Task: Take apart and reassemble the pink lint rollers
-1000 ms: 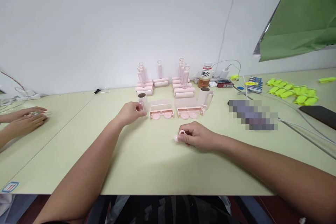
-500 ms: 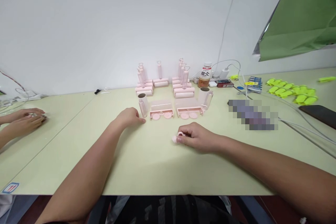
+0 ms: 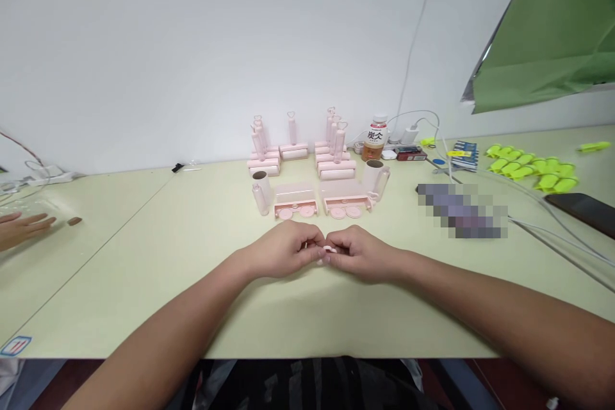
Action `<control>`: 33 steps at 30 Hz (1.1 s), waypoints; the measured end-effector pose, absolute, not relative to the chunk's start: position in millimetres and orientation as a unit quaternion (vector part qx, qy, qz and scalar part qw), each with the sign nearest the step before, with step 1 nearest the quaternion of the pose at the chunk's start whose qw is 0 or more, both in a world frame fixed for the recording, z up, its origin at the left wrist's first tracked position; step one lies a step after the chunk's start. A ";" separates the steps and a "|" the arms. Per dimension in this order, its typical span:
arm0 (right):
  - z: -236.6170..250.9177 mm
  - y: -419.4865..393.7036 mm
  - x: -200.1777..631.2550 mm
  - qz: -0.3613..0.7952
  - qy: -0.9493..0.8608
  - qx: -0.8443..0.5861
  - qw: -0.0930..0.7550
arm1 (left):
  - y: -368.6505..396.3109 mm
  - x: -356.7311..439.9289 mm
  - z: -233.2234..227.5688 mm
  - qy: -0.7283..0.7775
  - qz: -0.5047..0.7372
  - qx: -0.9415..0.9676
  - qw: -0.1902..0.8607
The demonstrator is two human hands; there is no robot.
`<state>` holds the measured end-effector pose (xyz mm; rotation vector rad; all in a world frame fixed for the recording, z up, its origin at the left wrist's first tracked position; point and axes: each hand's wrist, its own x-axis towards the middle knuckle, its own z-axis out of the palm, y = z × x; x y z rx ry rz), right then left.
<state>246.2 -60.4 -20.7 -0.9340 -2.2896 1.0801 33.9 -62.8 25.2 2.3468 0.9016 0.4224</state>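
My left hand (image 3: pixel 288 248) and my right hand (image 3: pixel 366 253) meet over the table, fingers closed in a pinch. Between the fingertips is a small pale pink plastic piece with a curved, ring-like edge (image 3: pixel 329 248), mostly hidden by the fingers. Just beyond lie two opened pink cases, the left case (image 3: pixel 296 207) and the right case (image 3: pixel 348 206), each with two round discs at its front. A white roll with a brown core (image 3: pixel 260 178) stands by the left case, and another white roll (image 3: pixel 371 176) by the right. Against each roll leans a pink handle, left handle (image 3: pixel 261 200) and right handle (image 3: pixel 383 184).
Pink roller boxes with upright handles (image 3: pixel 337 170) line the wall. To the right are a bottle (image 3: pixel 375 139), cables, a blurred-out object (image 3: pixel 459 211), yellow-green pieces (image 3: pixel 533 166) and a dark phone (image 3: pixel 583 211). Another person's hand (image 3: pixel 26 229) is at far left.
My left hand has moved right, from beside the left handle to the pink piece in my right hand. The other person's hands have shifted left and one now shows spread fingers.
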 end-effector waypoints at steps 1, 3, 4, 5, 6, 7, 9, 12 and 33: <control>-21.1 -60.3 246.2 0.389 -0.827 -0.341 0.221 | -61.5 32.8 25.0 0.341 0.157 0.878 0.297; -22.2 -60.1 246.3 0.381 -0.829 -0.341 0.226 | -59.5 30.9 25.4 0.341 0.154 0.875 0.307; -22.8 -59.9 246.4 0.374 -0.832 -0.340 0.228 | -59.2 30.6 25.7 0.338 0.154 0.875 0.309; -23.3 -59.8 246.4 0.368 -0.835 -0.339 0.229 | -59.3 30.6 25.8 0.334 0.154 0.877 0.311; -23.6 -59.7 246.5 0.363 -0.837 -0.338 0.230 | -59.6 30.9 25.7 0.329 0.154 0.878 0.311; -23.8 -59.7 246.5 0.361 -0.837 -0.338 0.233 | -60.0 31.2 25.3 0.325 0.155 0.880 0.310; -23.6 -59.7 246.4 0.365 -0.833 -0.337 0.242 | -60.0 31.2 24.3 0.322 0.166 0.881 0.306; -22.5 -60.2 246.3 0.396 -0.815 -0.341 0.251 | -54.5 26.4 24.4 0.345 0.229 0.861 0.296; -20.1 -60.6 246.2 0.412 -0.807 -0.362 0.219 | 6.0 -33.3 30.3 0.619 0.498 0.596 0.118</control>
